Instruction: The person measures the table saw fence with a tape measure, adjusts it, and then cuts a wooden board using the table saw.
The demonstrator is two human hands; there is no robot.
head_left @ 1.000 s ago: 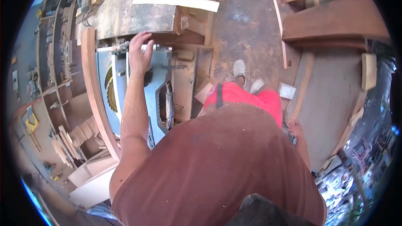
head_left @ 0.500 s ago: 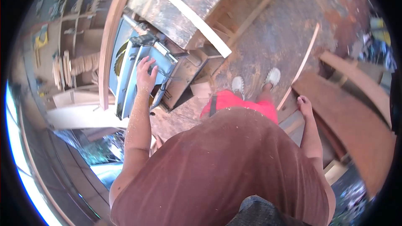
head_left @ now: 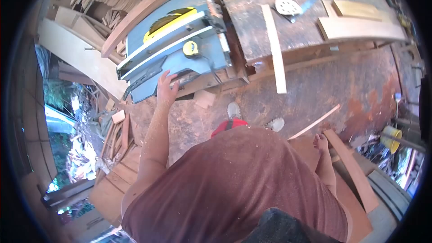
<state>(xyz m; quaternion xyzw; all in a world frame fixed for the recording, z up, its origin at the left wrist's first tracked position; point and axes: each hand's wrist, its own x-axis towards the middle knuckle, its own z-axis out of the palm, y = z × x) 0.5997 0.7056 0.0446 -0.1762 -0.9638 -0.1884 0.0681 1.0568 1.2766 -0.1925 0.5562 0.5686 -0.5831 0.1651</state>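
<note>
My left hand (head_left: pixel 166 89) is held out at the front edge of a blue table saw (head_left: pixel 148 91), fingers apart and nothing in them. On the saw's top lies a yellow tape measure (head_left: pixel 190 48), beside the pale fence rail (head_left: pixel 164 40). Behind the rail the toothed saw blade (head_left: pixel 168 21) shows in its yellow surround. My right hand (head_left: pixel 320 143) hangs low on the other side, its fingers curled in with no object showing in them. Closest to it is a curved wooden board (head_left: pixel 351 171), which its fingertips nearly overlap in this view.
A long wooden beam (head_left: pixel 148 9) runs behind the saw blade. A pale strip (head_left: pixel 275 49) juts over the edge of the workbench (head_left: pixel 245 4), near a white perforated disc (head_left: pixel 288 6) and cut boards (head_left: pixel 360 28). A thin strip (head_left: pixel 315 121) lies on the floor near my shoes (head_left: pixel 275 123).
My view has swung, bringing more of the workbench and saw top into sight. My left hand has shifted from over the saw to its front edge. My right hand stays low and curled.
</note>
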